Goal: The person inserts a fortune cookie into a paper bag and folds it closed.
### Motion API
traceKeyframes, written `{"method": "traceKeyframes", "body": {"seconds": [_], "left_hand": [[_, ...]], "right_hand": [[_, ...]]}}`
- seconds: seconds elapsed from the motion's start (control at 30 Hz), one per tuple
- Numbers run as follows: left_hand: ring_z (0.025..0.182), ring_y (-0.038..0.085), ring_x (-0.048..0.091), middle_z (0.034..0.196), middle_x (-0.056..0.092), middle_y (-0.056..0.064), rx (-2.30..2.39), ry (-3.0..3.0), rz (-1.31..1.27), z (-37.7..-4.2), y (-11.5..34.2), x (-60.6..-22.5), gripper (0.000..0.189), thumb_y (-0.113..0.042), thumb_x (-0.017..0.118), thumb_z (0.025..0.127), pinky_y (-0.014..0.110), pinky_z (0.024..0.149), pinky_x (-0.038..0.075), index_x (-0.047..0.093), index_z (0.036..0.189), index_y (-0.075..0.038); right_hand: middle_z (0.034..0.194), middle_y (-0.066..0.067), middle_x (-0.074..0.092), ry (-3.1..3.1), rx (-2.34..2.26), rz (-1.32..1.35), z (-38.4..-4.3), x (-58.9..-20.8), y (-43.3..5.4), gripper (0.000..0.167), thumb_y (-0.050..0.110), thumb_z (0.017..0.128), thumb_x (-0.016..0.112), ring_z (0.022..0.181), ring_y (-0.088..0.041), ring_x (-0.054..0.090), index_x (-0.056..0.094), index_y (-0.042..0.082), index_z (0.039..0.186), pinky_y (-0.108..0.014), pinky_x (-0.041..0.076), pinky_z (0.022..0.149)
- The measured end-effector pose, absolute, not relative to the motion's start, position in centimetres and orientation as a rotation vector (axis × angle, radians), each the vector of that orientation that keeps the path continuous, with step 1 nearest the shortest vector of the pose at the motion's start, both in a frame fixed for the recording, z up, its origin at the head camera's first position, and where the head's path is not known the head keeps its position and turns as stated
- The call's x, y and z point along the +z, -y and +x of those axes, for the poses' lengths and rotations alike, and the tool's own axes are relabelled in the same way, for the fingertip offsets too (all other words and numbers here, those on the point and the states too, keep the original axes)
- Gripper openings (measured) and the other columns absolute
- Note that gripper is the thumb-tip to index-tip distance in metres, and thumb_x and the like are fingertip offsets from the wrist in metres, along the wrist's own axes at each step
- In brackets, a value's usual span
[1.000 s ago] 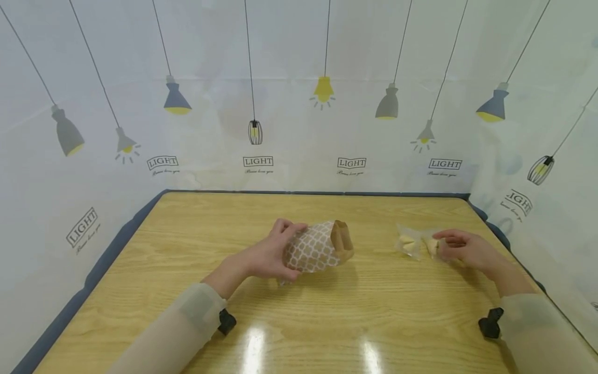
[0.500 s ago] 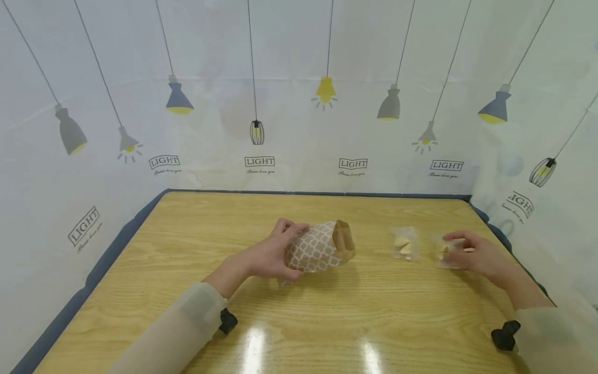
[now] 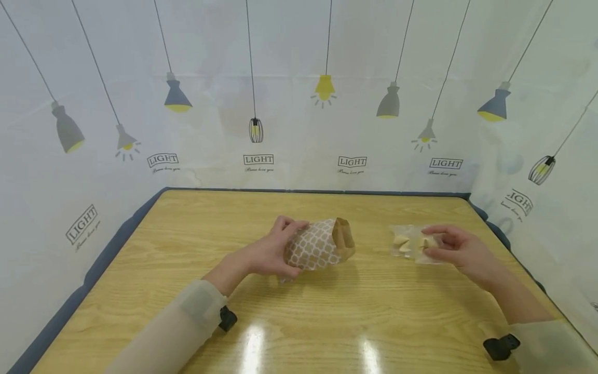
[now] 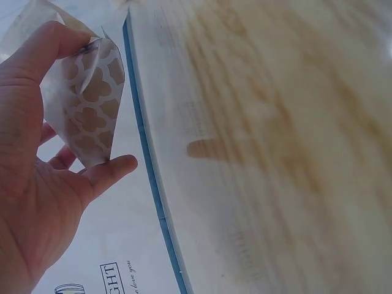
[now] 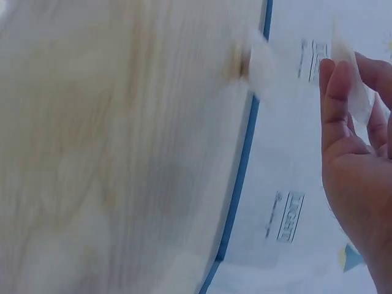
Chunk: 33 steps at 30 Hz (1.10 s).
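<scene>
My left hand (image 3: 273,252) grips a paper bag (image 3: 314,245) with a white lattice print, near its closed end. The bag lies on its side, its open brown mouth facing right. In the left wrist view, the thumb and fingers wrap the printed bag (image 4: 95,104) from both sides. To the right, my right hand (image 3: 467,254) pinches a fortune cookie (image 3: 426,244) in a clear wrapper between thumb and fingers. A second wrapped fortune cookie (image 3: 402,243) is just left of it, and the wrappers overlap in the head view. The right wrist view shows the held wrapper (image 5: 361,101) edge-on.
The wooden table (image 3: 299,311) has a dark blue edge along the back and sides. A white curtain (image 3: 289,114) printed with lamps surrounds it. Black wrist mounts sit at both sleeves.
My right hand shifted right with its fortune cookie, away from the other one, then came back left beside it. The other cookie settled flat. My left hand and the bag stayed put.
</scene>
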State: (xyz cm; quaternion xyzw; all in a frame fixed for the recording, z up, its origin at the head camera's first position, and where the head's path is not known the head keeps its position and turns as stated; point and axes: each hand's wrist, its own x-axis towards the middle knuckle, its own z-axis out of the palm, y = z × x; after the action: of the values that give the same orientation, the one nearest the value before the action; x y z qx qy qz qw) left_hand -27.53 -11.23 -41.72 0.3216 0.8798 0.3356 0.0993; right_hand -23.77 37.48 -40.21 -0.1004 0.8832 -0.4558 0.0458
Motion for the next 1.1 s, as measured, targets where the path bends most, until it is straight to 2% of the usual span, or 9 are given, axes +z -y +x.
{"method": "traceKeyframes", "body": {"seconds": [0.1,0.17,0.23,0.33,0.53,0.83,0.97,1.1], "left_hand": [[0.142,0.035,0.044,0.159,0.026,0.017,0.987,-2.605,0.948,-27.5,11.3,-41.7,0.113,-0.02,0.093,0.081,0.054,0.121,0.048,0.026,0.173,-0.024],[0.142,0.035,0.044,0.159,0.026,0.017,0.984,-2.606,0.946,-27.4,11.4,-41.7,0.113,-0.02,0.093,0.081,0.055,0.121,0.048,0.026,0.173,-0.024],[0.142,0.035,0.044,0.158,0.026,0.017,0.981,-2.607,0.944,-27.4,11.4,-41.7,0.113,-0.02,0.093,0.081,0.055,0.121,0.048,0.026,0.173,-0.023],[0.142,0.035,0.044,0.159,0.026,0.017,0.974,-2.61,0.943,-27.3,11.4,-41.6,0.113,-0.02,0.093,0.081,0.055,0.121,0.048,0.026,0.173,-0.021],[0.142,0.036,0.044,0.159,0.025,0.017,0.972,-2.62,0.94,-27.3,11.5,-41.5,0.114,-0.02,0.093,0.081,0.056,0.122,0.048,0.026,0.173,-0.02],[0.143,0.037,0.044,0.16,0.024,0.019,0.981,-2.616,0.937,-27.3,11.5,-41.4,0.114,-0.019,0.093,0.081,0.057,0.122,0.048,0.026,0.173,-0.019],[0.143,0.037,0.044,0.16,0.024,0.018,0.988,-2.605,0.937,-27.2,11.5,-41.3,0.114,-0.019,0.093,0.081,0.057,0.121,0.048,0.026,0.173,-0.02],[0.142,0.037,0.044,0.159,0.025,0.019,1.004,-2.593,0.945,-27.2,11.5,-41.3,0.113,-0.019,0.093,0.082,0.057,0.12,0.049,0.026,0.173,-0.019]], "right_hand": [[0.124,0.011,0.065,-2.677,-1.436,-0.349,-23.5,-39.8,-35.5,0.055,0.028,0.104,0.077,0.104,0.001,0.066,0.058,0.009,0.152,-0.023,0.061,0.084],[0.121,0.008,0.065,-2.658,-1.457,-0.365,-23.2,-39.5,-34.1,0.053,0.027,0.105,0.077,0.093,-0.009,0.068,0.058,0.01,0.152,-0.031,0.062,0.078],[0.124,0.007,0.066,-2.638,-1.462,-0.383,-23.1,-39.1,-33.0,0.053,0.028,0.105,0.076,0.09,-0.014,0.071,0.058,0.013,0.153,-0.033,0.063,0.075],[0.12,0.005,0.067,-2.657,-1.428,-0.395,-22.8,-38.6,-31.6,0.051,0.031,0.107,0.074,0.084,-0.02,0.065,0.059,0.017,0.154,-0.032,0.058,0.071],[0.132,-0.005,0.068,-2.638,-1.416,-0.47,-22.5,-37.1,-29.3,0.049,0.033,0.112,0.065,0.096,-0.017,0.064,0.057,0.019,0.157,-0.031,0.058,0.075],[0.136,-0.012,0.058,-2.492,-1.563,-0.538,-22.7,-36.0,-26.4,0.048,0.02,0.106,0.075,0.095,-0.017,0.076,0.058,0.009,0.15,-0.035,0.066,0.083],[0.131,-0.018,0.06,-2.504,-1.577,-0.506,-22.9,-35.8,-25.5,0.048,0.019,0.103,0.078,0.096,-0.017,0.077,0.059,0.006,0.145,-0.039,0.068,0.081],[0.134,-0.021,0.062,-2.5,-1.585,-0.485,-23.3,-35.8,-24.7,0.042,0.02,0.102,0.08,0.097,-0.018,0.077,0.063,0.003,0.136,-0.041,0.069,0.081]]}}
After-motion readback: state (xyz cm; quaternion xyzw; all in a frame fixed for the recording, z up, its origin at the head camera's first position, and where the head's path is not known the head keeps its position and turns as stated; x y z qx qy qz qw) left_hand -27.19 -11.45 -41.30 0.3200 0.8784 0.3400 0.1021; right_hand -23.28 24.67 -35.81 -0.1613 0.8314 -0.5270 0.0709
